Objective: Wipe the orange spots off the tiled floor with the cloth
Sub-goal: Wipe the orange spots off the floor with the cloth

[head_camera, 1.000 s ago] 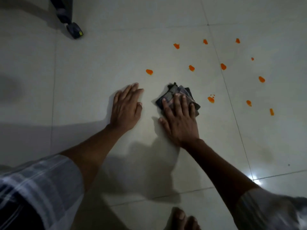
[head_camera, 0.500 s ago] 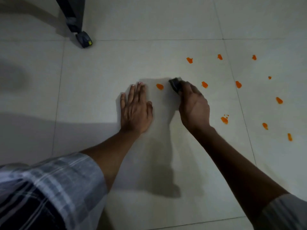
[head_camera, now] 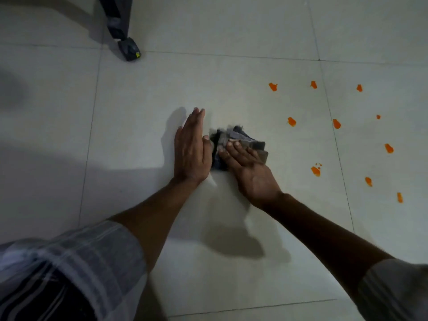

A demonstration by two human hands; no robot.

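Head view | right hand (head_camera: 249,169) flat, pressing cloth (head_camera: 240,140) beside left hand (head_camera: 192,151), fingers straight on floor (head_camera: 139,135) | spot near left hand gone | eleven orange spots (head_camera: 291,121) remain rightward

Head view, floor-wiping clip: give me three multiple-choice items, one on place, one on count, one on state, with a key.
1. Where do the orange spots on the pale tiled floor lie from the crumpled dark grey cloth?
A. to its right
B. to its left
C. under the sleeve

2. How many orange spots show?
A. four
B. eleven
C. twenty

3. What is the right hand doing?
A. hanging idle
B. pressing flat fingers on the cloth
C. lifting the cloth high

Key: 1 A, every spot sits right of the cloth; 2 B, eleven marks countable, taking the splattered one as one; 3 B, straight fingers lie on the cloth, on the floor.
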